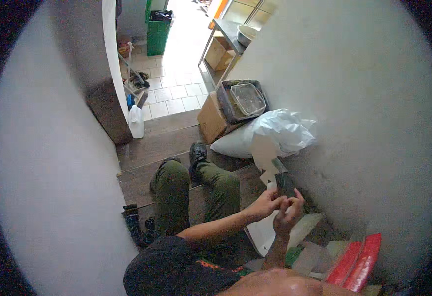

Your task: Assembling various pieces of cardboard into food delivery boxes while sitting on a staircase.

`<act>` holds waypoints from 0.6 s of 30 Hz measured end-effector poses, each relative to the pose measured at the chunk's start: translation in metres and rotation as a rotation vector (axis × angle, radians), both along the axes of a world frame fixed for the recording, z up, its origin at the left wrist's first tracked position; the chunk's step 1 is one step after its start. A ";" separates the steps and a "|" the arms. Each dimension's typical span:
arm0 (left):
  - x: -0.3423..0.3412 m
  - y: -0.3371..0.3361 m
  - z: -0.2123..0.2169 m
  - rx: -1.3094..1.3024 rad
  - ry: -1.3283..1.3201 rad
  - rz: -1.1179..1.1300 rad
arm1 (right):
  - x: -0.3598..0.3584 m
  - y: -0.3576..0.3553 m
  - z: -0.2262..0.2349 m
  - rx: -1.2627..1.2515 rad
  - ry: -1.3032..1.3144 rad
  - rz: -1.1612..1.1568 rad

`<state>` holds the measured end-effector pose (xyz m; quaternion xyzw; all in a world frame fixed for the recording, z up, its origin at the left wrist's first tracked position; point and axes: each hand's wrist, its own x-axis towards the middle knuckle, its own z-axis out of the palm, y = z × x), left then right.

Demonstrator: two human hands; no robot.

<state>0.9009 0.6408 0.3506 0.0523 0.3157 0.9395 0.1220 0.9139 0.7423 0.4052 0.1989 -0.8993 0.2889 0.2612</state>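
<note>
My left hand [266,202] and my right hand [288,213] meet in front of me, low against the right wall. Together they pinch a white sheet [264,153] with a stepped, cut-out edge that stands up from the fingers. A dark narrow strip [283,181] rises beside it from between the hands; which hand grips it I cannot tell. More white sheet [262,236] lies under the hands. I sit on brown wooden steps [166,143], my legs in green trousers [172,190] stretched down them.
Red packets [358,260] lie at the lower right. A white plastic bag [281,130], a cardboard box [210,118] and a dark crate with a clear tub [248,98] sit at the steps' foot. Beyond are a white jug [136,122], a green bin [157,32] and a metal table [226,29].
</note>
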 end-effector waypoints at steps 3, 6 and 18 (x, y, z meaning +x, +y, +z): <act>0.014 -0.012 0.020 -0.260 0.270 0.136 | 0.001 -0.014 0.014 -0.191 -0.009 -0.094; 0.024 -0.014 0.027 -0.782 0.402 0.113 | 0.000 -0.008 0.021 0.161 0.308 -0.175; 0.014 -0.005 -0.013 -0.709 0.432 0.332 | 0.011 -0.002 0.029 0.039 0.372 -0.142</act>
